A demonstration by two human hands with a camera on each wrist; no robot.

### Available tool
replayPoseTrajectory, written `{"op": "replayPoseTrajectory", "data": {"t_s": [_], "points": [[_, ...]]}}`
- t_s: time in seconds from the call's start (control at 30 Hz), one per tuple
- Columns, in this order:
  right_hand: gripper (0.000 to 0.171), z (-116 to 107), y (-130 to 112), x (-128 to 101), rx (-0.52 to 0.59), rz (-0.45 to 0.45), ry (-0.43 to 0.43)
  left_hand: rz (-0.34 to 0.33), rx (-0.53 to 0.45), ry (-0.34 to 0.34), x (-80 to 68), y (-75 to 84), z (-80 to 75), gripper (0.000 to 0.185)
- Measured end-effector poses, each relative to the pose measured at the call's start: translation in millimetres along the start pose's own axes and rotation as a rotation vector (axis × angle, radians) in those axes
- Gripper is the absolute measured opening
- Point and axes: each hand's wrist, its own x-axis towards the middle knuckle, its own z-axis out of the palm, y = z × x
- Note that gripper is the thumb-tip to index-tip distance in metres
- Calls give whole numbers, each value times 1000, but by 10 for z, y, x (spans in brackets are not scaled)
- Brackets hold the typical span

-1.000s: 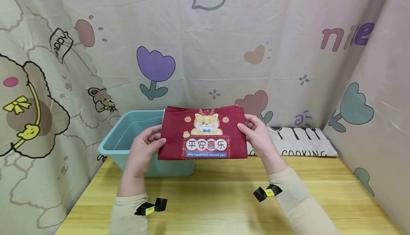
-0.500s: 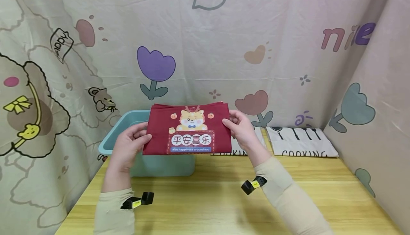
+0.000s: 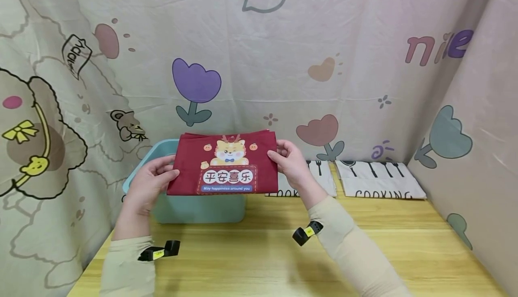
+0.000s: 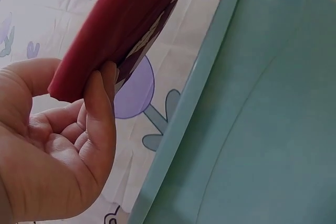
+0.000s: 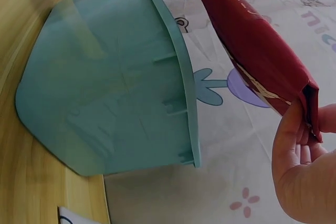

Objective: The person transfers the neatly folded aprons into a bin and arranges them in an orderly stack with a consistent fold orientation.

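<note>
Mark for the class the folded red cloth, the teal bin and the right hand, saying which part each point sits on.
Folded red cloth (image 3: pixel 222 163): head view, middle of its printed front.
Teal bin (image 5: pixel 113 93): right wrist view, outer wall.
Right hand (image 3: pixel 291 163): head view, middle of the hand.

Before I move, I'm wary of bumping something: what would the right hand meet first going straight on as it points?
The folded red cloth, already pinched by the right hand; past it, likely the patterned curtain, though depth there is unclear.
</note>
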Motion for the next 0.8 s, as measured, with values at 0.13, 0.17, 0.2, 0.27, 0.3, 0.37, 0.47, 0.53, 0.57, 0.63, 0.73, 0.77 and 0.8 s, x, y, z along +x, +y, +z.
{"op": "replayPoseTrajectory", "data": {"t_s": [0.13,0.17,0.2,0.27,0.3,0.37,0.47,0.53,0.57,0.63,0.73,0.77,0.8], "points": [[35,94,8,41,14,2,-10,-8,-41,16,-1,-8,-81,56],[35,115,14,51,16,4,-14,-15,-53,19,-1,-10,-102,57],[35,138,15,58,20,7,-16,-24,-67,23,0,-13,-124,57],[34,179,24,72,22,17,-20,-33,-71,24,3,-23,-169,57],[34,197,29,79,21,22,-21,-37,-71,23,6,-28,-191,57],[34,230,36,92,19,34,-22,-40,-79,23,11,-39,-231,54],[34,267,45,114,5,53,-13,-26,-90,23,28,-50,-276,43],[35,288,43,132,-4,64,-6,-15,-105,22,44,-49,-302,36],[35,299,42,144,-12,68,-4,-9,-108,20,53,-45,-316,33],[34,323,37,172,-19,73,-4,0,-117,10,80,-31,-345,31],[33,370,28,218,-18,80,-12,-5,-131,5,115,-13,-398,27],[32,387,25,231,-16,83,-17,-11,-132,5,125,-9,-416,27],[32,404,25,245,-16,85,-21,-19,-140,5,137,-8,-435,27]]}}
